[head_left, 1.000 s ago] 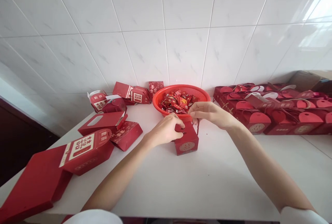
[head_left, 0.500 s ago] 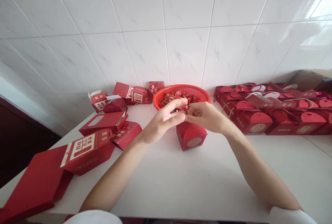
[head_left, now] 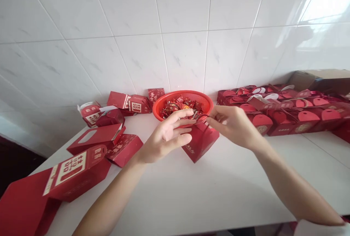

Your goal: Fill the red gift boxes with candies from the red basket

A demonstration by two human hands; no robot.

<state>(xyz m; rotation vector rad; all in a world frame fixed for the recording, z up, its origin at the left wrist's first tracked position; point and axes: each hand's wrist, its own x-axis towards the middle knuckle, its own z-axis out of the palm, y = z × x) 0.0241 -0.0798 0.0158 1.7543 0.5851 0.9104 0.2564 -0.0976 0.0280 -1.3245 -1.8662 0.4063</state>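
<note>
A small red box [head_left: 201, 142] is tilted over the white table, just in front of the red basket [head_left: 157, 108] of wrapped sweets. My right hand [head_left: 231, 125] pinches the dark red ribbon at the top of this box. On the box's left side, my left hand [head_left: 171, 132] has its fingers spread and nothing in them. Its fingertips come close to the box top and overlap the basket's front edge in view.
Rows of closed red boxes [head_left: 281, 121] stand at the right, with a cardboard box [head_left: 306, 79] behind. Larger red boxes [head_left: 79, 170] and smaller ones lie along the left of the table [head_left: 169, 199]. A tiled wall [head_left: 186, 61] rises behind.
The small box has turned and tilted with its ribbon in my right hand. My left hand has opened and moved slightly away from my right. The view has shifted to the right.
</note>
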